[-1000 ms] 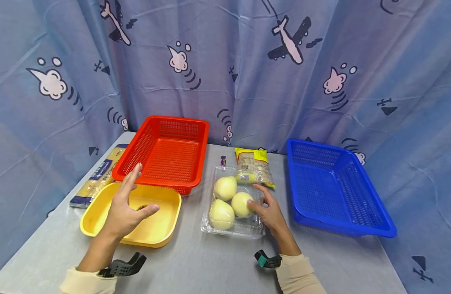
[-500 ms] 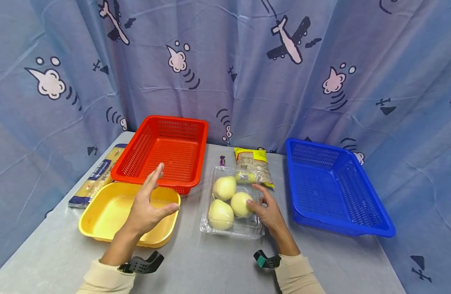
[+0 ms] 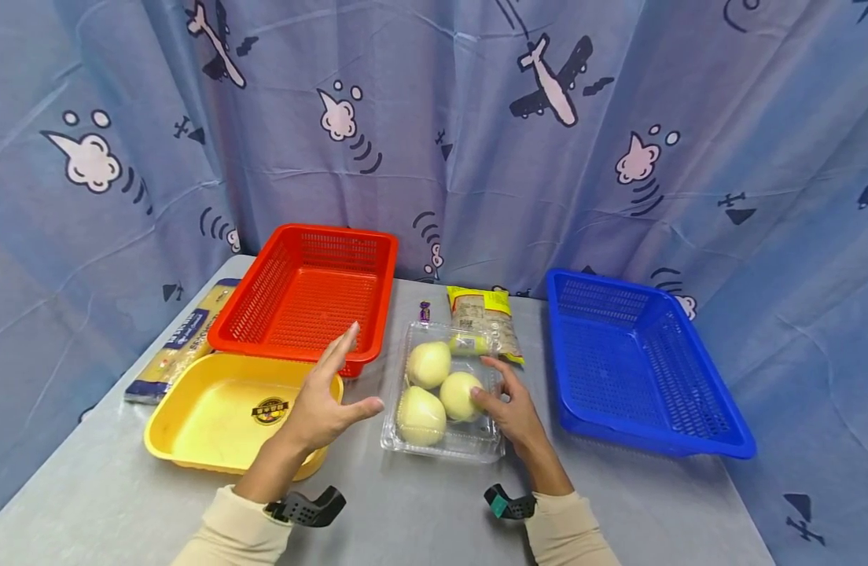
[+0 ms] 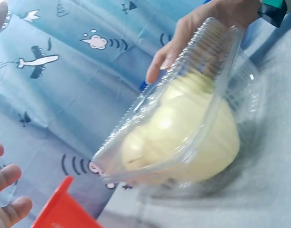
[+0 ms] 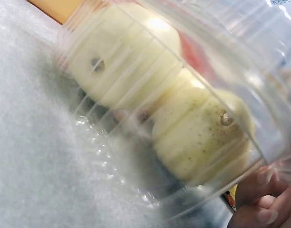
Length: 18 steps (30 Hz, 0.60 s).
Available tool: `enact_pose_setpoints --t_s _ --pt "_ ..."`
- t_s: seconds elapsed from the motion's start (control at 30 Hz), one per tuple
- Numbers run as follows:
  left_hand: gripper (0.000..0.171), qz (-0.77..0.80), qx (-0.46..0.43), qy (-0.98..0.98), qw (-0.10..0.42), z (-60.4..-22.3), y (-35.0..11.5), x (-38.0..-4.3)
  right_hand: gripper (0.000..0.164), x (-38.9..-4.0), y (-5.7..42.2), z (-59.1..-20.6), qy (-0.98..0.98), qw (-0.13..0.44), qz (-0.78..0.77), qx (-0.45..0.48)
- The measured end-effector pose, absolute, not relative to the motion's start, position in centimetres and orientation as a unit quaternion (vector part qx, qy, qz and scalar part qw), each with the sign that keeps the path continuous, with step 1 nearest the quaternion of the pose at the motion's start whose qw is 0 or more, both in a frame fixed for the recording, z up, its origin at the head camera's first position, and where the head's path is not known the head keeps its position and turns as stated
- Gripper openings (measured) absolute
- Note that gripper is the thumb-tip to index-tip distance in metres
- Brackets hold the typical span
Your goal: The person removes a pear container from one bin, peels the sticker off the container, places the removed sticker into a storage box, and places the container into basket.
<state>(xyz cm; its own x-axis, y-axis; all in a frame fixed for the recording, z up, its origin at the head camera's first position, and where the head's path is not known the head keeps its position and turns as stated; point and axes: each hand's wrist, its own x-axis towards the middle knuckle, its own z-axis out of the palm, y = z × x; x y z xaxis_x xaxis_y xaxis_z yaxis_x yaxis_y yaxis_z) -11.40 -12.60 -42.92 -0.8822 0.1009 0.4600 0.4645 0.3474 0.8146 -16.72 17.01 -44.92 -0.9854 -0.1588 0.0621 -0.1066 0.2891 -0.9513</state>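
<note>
A clear plastic clamshell box (image 3: 441,450) with three pale yellow pears (image 3: 421,417) inside lies on the grey table. My right hand (image 3: 515,413) grips its right side, thumb over the lid and fingers along the edge. Curled fingers (image 5: 259,199) show at the box's corner in the right wrist view. Left of the box, my left hand (image 3: 317,413) is raised over the yellow basin's right rim, fingers straight and thumb spread, holding nothing. In the left wrist view its fingertips (image 4: 7,178) appear at the left edge, apart from the box.
A yellow basin (image 3: 215,409) stands left, a red basket (image 3: 328,306) behind it, and a noodle pack (image 3: 186,338) beside them. Behind the box lie a yellow-topped bag (image 3: 487,310) and a small purple candy (image 3: 424,311). A blue basket (image 3: 618,369) stands right, before a patterned curtain (image 3: 448,141).
My left hand has moved right, from over the yellow basin toward the box, with its fingers still spread. The right hand keeps its place on the box.
</note>
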Motion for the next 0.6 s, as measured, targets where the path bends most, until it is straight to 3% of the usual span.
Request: enact_pose_setpoints --t_s 0.6 --pt "0.096 -0.530 -0.158 -0.827 0.105 -44.6 -8.2 -13.3 0.055 -18.4 17.9 -48.5 0.797 0.005 -0.597 -0.088"
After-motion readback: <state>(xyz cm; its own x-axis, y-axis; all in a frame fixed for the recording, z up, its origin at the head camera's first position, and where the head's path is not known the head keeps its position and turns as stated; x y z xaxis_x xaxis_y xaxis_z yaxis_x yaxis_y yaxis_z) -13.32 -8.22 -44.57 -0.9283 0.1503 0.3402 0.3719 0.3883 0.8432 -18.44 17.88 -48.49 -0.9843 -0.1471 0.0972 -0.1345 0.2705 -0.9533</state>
